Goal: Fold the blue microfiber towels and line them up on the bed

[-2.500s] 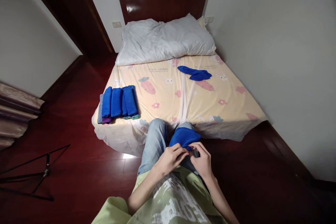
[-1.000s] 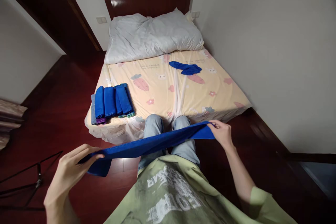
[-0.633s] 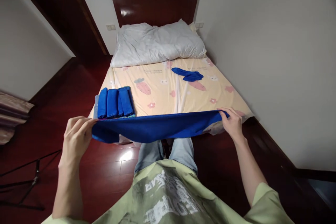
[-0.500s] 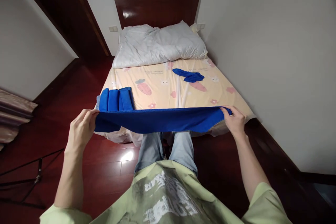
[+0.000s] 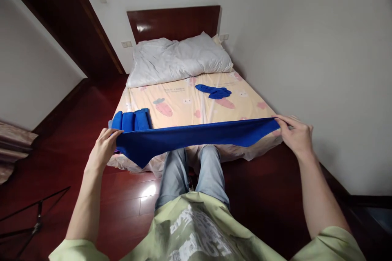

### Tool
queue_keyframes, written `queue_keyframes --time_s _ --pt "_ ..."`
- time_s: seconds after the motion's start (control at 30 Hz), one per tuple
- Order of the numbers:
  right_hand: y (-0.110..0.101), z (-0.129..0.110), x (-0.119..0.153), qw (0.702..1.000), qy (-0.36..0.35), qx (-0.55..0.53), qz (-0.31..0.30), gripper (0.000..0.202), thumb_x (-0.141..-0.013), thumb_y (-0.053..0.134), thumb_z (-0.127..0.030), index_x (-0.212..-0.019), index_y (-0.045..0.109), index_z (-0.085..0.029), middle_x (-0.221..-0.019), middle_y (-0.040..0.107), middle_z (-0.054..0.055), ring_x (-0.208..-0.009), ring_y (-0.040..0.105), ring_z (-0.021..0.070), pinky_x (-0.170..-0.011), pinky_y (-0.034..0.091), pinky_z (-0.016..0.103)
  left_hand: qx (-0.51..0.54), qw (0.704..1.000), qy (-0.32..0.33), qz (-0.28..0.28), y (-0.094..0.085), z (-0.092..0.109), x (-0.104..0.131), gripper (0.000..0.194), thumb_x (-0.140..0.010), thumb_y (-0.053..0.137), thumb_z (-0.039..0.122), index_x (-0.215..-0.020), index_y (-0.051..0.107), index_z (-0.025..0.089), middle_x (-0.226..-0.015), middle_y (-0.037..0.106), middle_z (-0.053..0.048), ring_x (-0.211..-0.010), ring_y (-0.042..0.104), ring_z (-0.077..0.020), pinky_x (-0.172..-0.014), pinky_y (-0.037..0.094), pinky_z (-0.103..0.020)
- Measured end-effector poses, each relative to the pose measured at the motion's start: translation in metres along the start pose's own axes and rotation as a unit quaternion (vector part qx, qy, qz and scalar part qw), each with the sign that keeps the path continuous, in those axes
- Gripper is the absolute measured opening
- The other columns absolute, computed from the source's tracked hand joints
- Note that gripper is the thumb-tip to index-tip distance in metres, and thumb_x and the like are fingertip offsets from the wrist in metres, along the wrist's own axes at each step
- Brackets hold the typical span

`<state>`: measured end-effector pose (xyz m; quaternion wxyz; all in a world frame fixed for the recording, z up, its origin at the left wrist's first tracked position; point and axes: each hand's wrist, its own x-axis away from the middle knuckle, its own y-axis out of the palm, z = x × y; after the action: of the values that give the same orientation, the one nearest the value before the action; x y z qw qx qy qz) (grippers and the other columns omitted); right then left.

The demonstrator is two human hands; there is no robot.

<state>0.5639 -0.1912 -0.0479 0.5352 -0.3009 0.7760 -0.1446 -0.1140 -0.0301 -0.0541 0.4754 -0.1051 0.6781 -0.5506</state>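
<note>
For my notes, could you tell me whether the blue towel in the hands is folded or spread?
Spread: the blue towel is stretched wide between left hand and right hand.

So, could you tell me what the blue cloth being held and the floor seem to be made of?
Blue cloth: soft matte fabric, perhaps microfibre; it sags between left hand and right hand. Floor: dark red planks, glossy, likely lacquered wood; seams and glare show.

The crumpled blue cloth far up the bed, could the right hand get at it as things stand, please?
Probably not: the right hand is busy pinching one end of the stretched blue towel, and the crumpled cloth lies well up the bed.
</note>
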Motion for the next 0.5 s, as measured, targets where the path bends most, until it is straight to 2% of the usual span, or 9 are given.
queue_keyframes --time_s 0.13,0.2,0.27,0.37,0.43,0.5 --pt "-0.006 0.002 -0.005 0.997 0.029 0.05 0.04 0.035 -0.096 0.066 -0.047 -0.097 0.086 -0.018 -0.071 0.069 0.005 -0.057 0.057 0.0146 -0.061 0.046 0.027 -0.088 0.993 -0.062 0.042 0.007 -0.002 -0.015 0.035 -0.108 0.04 0.034 -0.108 0.073 0.02 -0.095 0.071 -0.01 -0.09 0.061 -0.0252 -0.079 0.051 -0.035" --pt "-0.008 0.004 -0.007 0.995 0.05 0.063 0.058 0.037 -0.093 0.069 -0.049 -0.096 0.086 -0.016 -0.06 0.058 0.001 -0.051 0.048 0.0122 -0.059 0.043 0.027 -0.132 0.984 -0.109 0.055 0.007 -0.002 -0.021 0.038 -0.109 0.041 0.039 -0.105 0.073 0.02 -0.091 0.072 -0.008 -0.086 0.063 -0.0238 -0.068 0.044 -0.032" --pt "-0.008 0.008 -0.009 0.993 0.08 0.063 0.053 0.036 -0.091 0.071 -0.047 -0.095 0.086 -0.015 -0.052 0.051 -0.001 -0.049 0.045 0.0119 -0.059 0.043 0.026 -0.157 0.975 -0.148 0.054 0.007 -0.001 -0.028 0.041 -0.109 0.041 0.044 -0.103 0.074 0.02 -0.093 0.074 -0.007 -0.08 0.064 -0.0216 -0.061 0.036 -0.03" --pt "-0.002 0.017 -0.018 0.987 0.157 0.026 -0.007 0.031 -0.089 0.072 -0.041 -0.099 0.085 -0.014 -0.052 0.061 0.001 -0.05 0.055 0.0146 -0.057 0.046 0.026 -0.159 0.972 -0.172 0.026 0.009 0.0 -0.05 0.04 -0.108 0.043 0.044 -0.106 0.076 0.02 -0.1 0.075 -0.007 -0.076 0.065 -0.0211 -0.058 0.03 -0.03" --pt "0.005 0.024 -0.029 0.976 0.207 -0.003 -0.06 0.027 -0.089 0.071 -0.036 -0.102 0.083 -0.015 -0.058 0.069 0.004 -0.053 0.065 0.0178 -0.057 0.051 0.026 -0.141 0.974 -0.176 0.003 0.012 -0.002 -0.071 0.036 -0.106 0.046 0.039 -0.109 0.077 0.021 -0.103 0.076 -0.007 -0.079 0.067 -0.0225 -0.059 0.032 -0.029" --pt "0.013 0.03 -0.042 0.967 0.24 -0.021 -0.089 0.024 -0.091 0.069 -0.034 -0.102 0.081 -0.016 -0.059 0.072 0.004 -0.055 0.071 0.0204 -0.058 0.056 0.027 -0.115 0.977 -0.181 -0.01 0.015 -0.004 -0.094 0.033 -0.103 0.047 0.033 -0.11 0.078 0.022 -0.106 0.076 -0.008 -0.082 0.069 -0.0236 -0.061 0.037 -0.029"
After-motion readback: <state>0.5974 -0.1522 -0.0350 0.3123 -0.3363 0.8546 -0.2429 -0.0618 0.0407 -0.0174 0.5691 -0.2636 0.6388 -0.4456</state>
